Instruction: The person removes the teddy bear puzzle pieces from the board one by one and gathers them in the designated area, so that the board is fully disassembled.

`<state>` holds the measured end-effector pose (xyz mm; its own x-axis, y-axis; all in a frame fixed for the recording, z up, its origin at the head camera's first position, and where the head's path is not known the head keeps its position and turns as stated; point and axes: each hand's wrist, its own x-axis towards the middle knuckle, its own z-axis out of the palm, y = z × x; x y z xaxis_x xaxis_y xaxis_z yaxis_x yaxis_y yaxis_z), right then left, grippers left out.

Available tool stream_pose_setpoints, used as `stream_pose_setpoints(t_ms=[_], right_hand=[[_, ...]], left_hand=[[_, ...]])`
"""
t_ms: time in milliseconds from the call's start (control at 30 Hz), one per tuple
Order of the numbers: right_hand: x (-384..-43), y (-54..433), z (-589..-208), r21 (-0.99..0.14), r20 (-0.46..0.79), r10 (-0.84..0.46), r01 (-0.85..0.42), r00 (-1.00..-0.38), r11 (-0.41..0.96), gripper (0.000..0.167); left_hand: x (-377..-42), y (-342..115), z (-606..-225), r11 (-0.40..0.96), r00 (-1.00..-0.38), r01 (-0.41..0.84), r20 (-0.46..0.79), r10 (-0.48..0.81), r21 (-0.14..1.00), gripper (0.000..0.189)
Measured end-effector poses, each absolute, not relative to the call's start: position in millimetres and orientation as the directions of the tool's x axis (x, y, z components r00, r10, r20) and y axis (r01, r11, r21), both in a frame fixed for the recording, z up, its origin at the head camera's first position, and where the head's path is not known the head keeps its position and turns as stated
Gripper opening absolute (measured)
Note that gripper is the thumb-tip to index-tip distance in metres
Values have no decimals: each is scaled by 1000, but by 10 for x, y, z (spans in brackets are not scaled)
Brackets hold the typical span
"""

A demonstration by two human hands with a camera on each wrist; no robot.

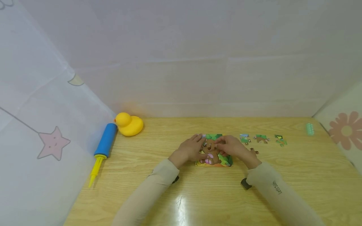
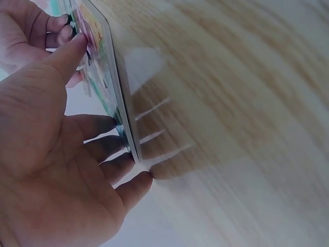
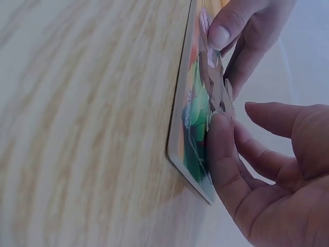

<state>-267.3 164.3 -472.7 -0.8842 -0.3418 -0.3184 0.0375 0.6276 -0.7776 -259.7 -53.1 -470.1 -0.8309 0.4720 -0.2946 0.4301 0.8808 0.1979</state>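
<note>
A jigsaw puzzle (image 1: 210,155) with a brown bear on a green background lies flat on the table under both hands. My left hand (image 1: 190,150) rests over its left side, fingertips along the far left edge and thumb on the bear's lower part. My right hand (image 1: 231,147) touches the puzzle near the bear's head. In the right wrist view, the right thumb (image 3: 272,117) stands apart from the fingers (image 3: 222,149), which touch the puzzle's surface. A brown piece (image 3: 229,98) there sits slightly raised. The right hand hides part of the puzzle's right side.
Loose puzzle pieces (image 1: 261,138) lie right of the puzzle, with a brown one (image 1: 254,151) beside the right wrist. A yellow rubber duck (image 1: 130,125) and a blue hand pump (image 1: 105,141) are at the left. A small green object (image 1: 310,129) lies far right. Cloth walls (image 1: 183,84) enclose the table.
</note>
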Motion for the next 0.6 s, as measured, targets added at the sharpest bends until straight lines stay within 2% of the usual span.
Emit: stream_pose_setpoints(t_ms=[267, 600], right_hand=[[-2686, 1611, -4751, -805, -275, -316, 38, -908, 592, 22], [-2693, 1612, -4739, -811, -302, -287, 86, -909, 579, 19]], left_hand=[[-2599, -542, -4703, 887, -835, 420, -301, 460, 190, 88], [-2597, -524, -4693, 883, -830, 434, -303, 469, 179, 87]])
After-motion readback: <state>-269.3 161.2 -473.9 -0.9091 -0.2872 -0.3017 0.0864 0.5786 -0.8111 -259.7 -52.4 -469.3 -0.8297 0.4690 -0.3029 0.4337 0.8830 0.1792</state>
